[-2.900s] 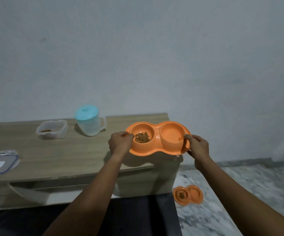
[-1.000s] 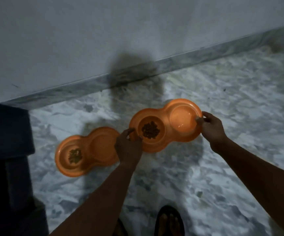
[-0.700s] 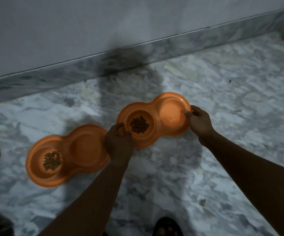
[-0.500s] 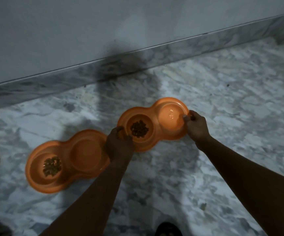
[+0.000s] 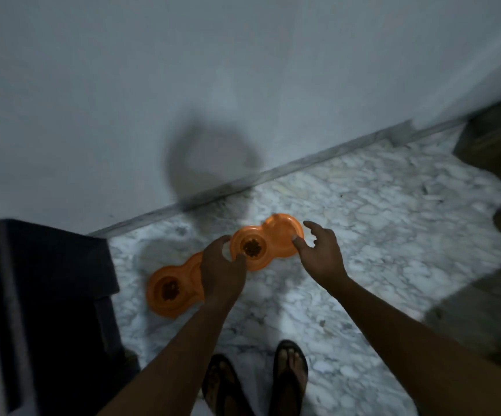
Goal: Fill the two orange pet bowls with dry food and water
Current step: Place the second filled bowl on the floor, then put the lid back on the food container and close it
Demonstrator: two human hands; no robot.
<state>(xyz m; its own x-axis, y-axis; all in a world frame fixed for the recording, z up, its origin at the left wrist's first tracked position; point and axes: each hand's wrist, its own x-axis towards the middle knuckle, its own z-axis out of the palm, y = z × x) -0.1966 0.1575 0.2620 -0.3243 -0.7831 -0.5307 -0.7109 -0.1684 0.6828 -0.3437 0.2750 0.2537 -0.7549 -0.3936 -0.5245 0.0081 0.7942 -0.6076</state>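
Note:
Two orange double pet bowls lie end to end on the marble floor near the wall. The right bowl point(image 5: 268, 246) has brown dry food in its left cup; whether its right cup holds water I cannot tell. The left bowl point(image 5: 169, 291) also shows dry food in its left cup, and my left hand hides its right cup. My left hand point(image 5: 222, 268) hovers above the gap between the bowls, fingers loosely curved, holding nothing. My right hand point(image 5: 321, 253) is spread beside the right bowl's near edge, off the rim.
A dark block of furniture point(image 5: 48, 310) fills the left side. A grey wall and a marble skirting point(image 5: 273, 172) run behind the bowls. My two sandalled feet point(image 5: 258, 382) stand at the bottom. Dark blurred shapes point(image 5: 498, 181) sit at the right.
Both hands have let go of the right bowl, which now rests on the floor beside the left bowl. The hands have lifted away and the view has pulled back.

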